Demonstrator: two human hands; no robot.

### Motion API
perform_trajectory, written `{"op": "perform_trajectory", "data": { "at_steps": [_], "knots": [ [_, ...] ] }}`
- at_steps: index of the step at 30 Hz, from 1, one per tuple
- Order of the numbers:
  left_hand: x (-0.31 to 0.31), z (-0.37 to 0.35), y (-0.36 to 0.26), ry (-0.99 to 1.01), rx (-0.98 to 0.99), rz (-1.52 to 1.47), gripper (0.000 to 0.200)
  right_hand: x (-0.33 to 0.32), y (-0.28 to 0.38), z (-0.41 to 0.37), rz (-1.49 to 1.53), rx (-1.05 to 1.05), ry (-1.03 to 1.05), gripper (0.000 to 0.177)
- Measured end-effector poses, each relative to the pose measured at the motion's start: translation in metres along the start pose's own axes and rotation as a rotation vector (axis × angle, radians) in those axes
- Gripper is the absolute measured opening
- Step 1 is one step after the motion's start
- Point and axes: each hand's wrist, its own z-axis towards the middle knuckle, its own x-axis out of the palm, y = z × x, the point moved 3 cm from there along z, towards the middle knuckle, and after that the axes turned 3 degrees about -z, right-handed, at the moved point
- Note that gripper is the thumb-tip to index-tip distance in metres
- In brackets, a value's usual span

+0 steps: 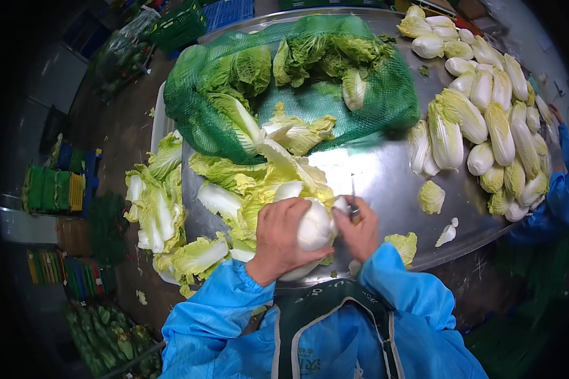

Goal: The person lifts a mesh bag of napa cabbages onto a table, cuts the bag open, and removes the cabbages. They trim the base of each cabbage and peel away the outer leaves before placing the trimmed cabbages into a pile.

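My left hand (283,239) is wrapped round a napa cabbage (314,227), whose white base faces up and to the right. In my right hand (358,232) is a small knife (353,201), its thin blade pointing away from me. The fingers of that hand also touch a white piece at the cabbage's base. Loose yellow-green outer leaves (265,180) lie just beyond my left hand. Behind them, a green mesh bag (385,95) lies on its side, with leafy cabbages (243,69) showing in it.
Trimmed cabbages (474,120) are piled along the right of the metal table (385,177). Leaves (155,202) heap over a white crate (158,123) at the left edge. Another person's blue sleeve (553,196) shows at far right. Green crates (177,28) stand beyond the table.
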Motion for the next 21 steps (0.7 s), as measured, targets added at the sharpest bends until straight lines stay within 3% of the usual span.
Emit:
{"op": "perform_trajectory", "data": {
  "at_steps": [1,3,5,8,9,11,15,17,18,20,21],
  "knots": [
    [-0.002,0.002,0.001,-0.01,-0.001,0.019,0.081,-0.009,-0.018,0.004,0.0,-0.007,-0.009,0.039],
    [-0.005,0.003,0.012,-0.011,-0.01,-0.006,0.082,-0.039,-0.071,0.013,-0.038,0.182,-0.152,0.03],
    [-0.012,-0.003,0.023,0.012,-0.041,-0.029,0.082,-0.052,-0.057,0.006,0.02,0.232,-0.137,0.027],
    [-0.03,-0.007,0.053,0.205,-0.363,-0.178,0.081,-0.071,-0.063,0.0,0.185,0.244,-0.099,0.021],
    [-0.034,-0.011,0.06,0.205,-0.359,-0.172,0.081,-0.077,-0.065,0.0,0.273,0.21,-0.071,0.019],
    [-0.033,-0.031,0.083,0.132,-0.656,-0.536,0.078,-0.083,-0.065,-0.004,0.309,0.225,-0.078,0.018],
    [-0.046,-0.065,0.126,-0.055,-0.728,-0.749,0.069,-0.098,-0.072,-0.001,0.342,0.231,-0.049,0.02],
    [-0.06,-0.079,0.139,-0.281,-0.872,-1.133,0.063,-0.112,-0.072,0.001,0.009,0.282,-0.057,0.025],
    [-0.064,-0.081,0.144,-0.294,-0.848,-1.128,0.063,-0.123,-0.117,0.02,-0.302,-0.232,-0.187,0.031],
    [-0.065,-0.087,0.153,-0.482,-0.978,-1.483,0.062,-0.113,-0.096,0.016,-0.342,-0.266,-0.257,0.034],
    [-0.064,-0.085,0.153,-0.493,-0.949,-1.486,0.062,-0.114,-0.076,0.013,-0.391,-0.27,-0.331,0.037]
  ]
}}
